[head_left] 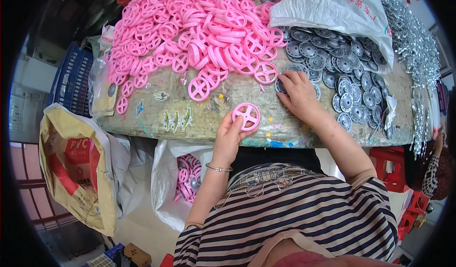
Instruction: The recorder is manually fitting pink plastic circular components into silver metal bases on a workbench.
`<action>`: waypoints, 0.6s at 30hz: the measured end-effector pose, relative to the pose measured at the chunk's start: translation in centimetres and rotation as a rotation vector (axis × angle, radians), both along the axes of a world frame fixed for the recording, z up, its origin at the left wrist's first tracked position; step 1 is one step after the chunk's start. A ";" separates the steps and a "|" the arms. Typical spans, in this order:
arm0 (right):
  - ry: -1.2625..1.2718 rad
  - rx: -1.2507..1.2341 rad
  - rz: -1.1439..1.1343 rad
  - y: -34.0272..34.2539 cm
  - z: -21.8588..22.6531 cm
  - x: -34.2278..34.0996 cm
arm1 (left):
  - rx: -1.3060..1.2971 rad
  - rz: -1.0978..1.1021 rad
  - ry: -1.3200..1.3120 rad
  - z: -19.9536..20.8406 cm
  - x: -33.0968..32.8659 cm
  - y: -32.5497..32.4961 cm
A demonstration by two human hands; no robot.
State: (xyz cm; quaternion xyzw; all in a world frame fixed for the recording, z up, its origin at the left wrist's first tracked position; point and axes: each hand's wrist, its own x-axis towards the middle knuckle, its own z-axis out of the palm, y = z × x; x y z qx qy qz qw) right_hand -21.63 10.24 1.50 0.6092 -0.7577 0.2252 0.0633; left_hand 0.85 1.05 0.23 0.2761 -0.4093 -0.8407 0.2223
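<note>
In my left hand (231,133) I hold a pink plastic wheel ring (246,117) with four spokes, just above the table's near edge. My right hand (300,95) reaches onto the left border of a spread of grey wheel discs (349,103); its fingertips rest on a grey disc (281,84), partly covered by the fingers. Left of that hand, a loose pink ring (265,72) lies at the border of a large heap of pink rings (190,24).
A white woven sack (332,5) lies open over the grey discs. Silver tinsel (418,53) hangs at the right. Below the table edge, a white sack (166,191) holds pink and grey pieces, beside a tan paper bag (71,119). Stickers and scraps dot the worn tabletop (166,96).
</note>
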 end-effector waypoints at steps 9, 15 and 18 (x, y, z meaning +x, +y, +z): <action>0.024 -0.124 -0.130 -3.9 0.7 -3.9 | 0.041 0.020 0.024 0.0 0.0 -0.5; -0.928 0.008 0.032 -2.3 3.0 5.4 | 0.010 0.059 0.057 0.1 -0.1 -0.1; -0.631 -0.115 0.118 -2.0 0.7 7.4 | 0.002 0.032 0.081 -0.4 -0.1 0.0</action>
